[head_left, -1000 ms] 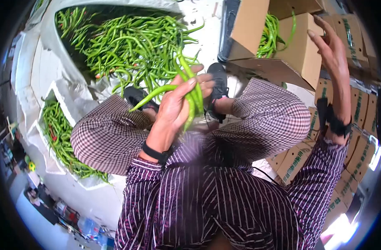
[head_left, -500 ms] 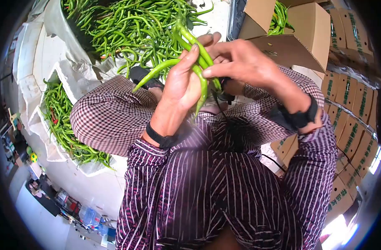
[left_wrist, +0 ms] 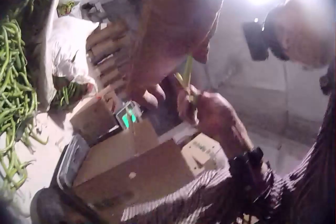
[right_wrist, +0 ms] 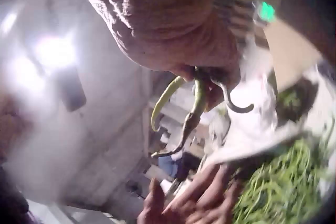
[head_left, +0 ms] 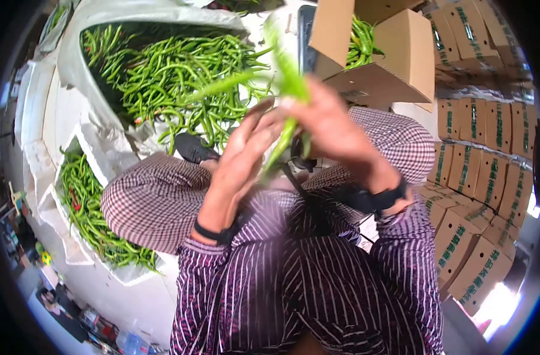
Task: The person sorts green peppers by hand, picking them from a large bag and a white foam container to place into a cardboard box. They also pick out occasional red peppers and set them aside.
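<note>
A few long green chili peppers (head_left: 290, 74), blurred by motion, are gripped in my right hand (head_left: 335, 127) above my lap. Their curved ends (right_wrist: 195, 106) stick out below that hand in the right wrist view. My left hand (head_left: 246, 148) is beside them in the head view, its fingers stretched out. The right wrist view shows the left hand's fingers (right_wrist: 205, 195) spread and apart from the peppers. From the left wrist, the right hand (left_wrist: 212, 113) appears with its fingers around the pepper stalks.
Loose green chilies (head_left: 181, 77) fill a large pale sack (head_left: 66, 89) ahead on the left. A smaller white bag (head_left: 98, 151) of chilies lies by the left knee. An open carton (head_left: 394, 53) with chilies stands ahead right. Stacked cartons (head_left: 488, 124) line the right side.
My right hand has come from beside the carton to the left hand and taken the chili peppers. The left hand has let go of them, its fingers straightening.
</note>
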The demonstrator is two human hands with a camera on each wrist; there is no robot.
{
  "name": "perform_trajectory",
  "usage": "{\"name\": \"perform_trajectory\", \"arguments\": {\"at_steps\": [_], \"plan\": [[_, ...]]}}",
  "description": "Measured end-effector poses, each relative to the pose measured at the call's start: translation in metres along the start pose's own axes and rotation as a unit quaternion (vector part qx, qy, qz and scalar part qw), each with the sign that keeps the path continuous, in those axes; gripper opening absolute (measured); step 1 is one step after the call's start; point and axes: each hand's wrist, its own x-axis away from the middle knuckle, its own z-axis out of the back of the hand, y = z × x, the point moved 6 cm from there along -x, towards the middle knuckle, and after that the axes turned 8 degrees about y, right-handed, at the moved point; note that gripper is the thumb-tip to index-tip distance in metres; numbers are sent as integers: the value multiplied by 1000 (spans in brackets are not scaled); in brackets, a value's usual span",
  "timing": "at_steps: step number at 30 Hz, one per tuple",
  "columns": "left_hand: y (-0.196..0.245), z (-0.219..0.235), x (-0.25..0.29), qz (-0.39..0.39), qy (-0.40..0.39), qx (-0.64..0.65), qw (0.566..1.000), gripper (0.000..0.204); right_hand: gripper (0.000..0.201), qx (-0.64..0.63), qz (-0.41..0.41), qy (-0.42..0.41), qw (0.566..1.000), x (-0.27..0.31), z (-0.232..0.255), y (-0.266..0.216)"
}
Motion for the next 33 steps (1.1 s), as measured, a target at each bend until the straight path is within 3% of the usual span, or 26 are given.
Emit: {"name": "perform_trajectory", "arguments": {"at_steps": [1,2,3,4,5,6,7,8,9,10,12,14,16,18,20,21,23,25,26,27,28,29,30,31,32,33], "plan": [[12,-1,4,-19,-16,4,1000,80,24,130,92,60,985,-3,34,-35],[21,4,12,-26,-23,19,999,60,24,114,67,111,985,0,64,-59],[31,8,19,-28,-12,25,999,58,24,86,110,177,974,5,87,-87],[41,13,29,-12,20,34,999,54,26,348,260,166,885,8,121,-117],[52,22,38,-5,42,49,998,52,34,257,168,233,923,2,154,-126],[66,26,44,-37,49,78,995,49,59,192,253,310,896,12,125,-155],[82,31,55,-72,85,115,987,49,53,122,247,296,914,-5,159,-146],[103,39,66,-108,100,25,989,50,42,453,223,284,815,-12,209,-146],[121,60,81,-145,140,-34,979,51,46,433,195,196,858,-25,227,-129],[141,76,93,-197,154,-69,966,52,49,529,209,193,800,-42,253,-106],[178,110,109,-218,214,-112,946,50,47,531,201,98,817,-34,213,-84],[204,151,103,-209,184,-153,948,47,43,540,109,36,834,-13,156,-81],[202,189,87,-177,286,-218,916,46,37,579,169,22,797,3,108,-82],[170,222,56,-148,334,-309,878,43,37,524,149,1,839,10,64,-84],[112,268,16,-19,284,-323,903,38,33,522,211,-77,823,8,20,-96],[86,266,4,26,307,-363,879,34,30,480,180,-73,856,0,9,-93],[27,268,-29,39,224,-370,901,34,29,326,-24,-59,943,-28,2,-38],[-19,267,-57,-2,86,-470,878,34,25,406,8,-117,906,-62,-10,46],[-47,273,-70,43,102,-430,896,29,22,506,142,-113,843,-72,-24,101],[-60,268,-77,40,81,-448,889,29,22,492,228,-128,831,-62,-43,140],[-70,265,-83,36,59,-466,882,29,21,141,288,-126,939,-52,-50,202],[-78,268,-87,42,58,-464,883,29,17,476,223,-208,825,-43,-86,220],[-83,268,-93,4,37,-522,852,28,11,475,326,-169,800,-27,-103,246],[-88,265,-99,-36,17,-575,817,28,13,470,303,-212,802,-22,-116,256],[-95,268,-106,-32,19,-574,818,28,13,468,301,-216,802,-23,-124,266],[-95,263,-112,-97,4,-631,770,28,13,454,317,-260,791,-18,-136,277]]}}
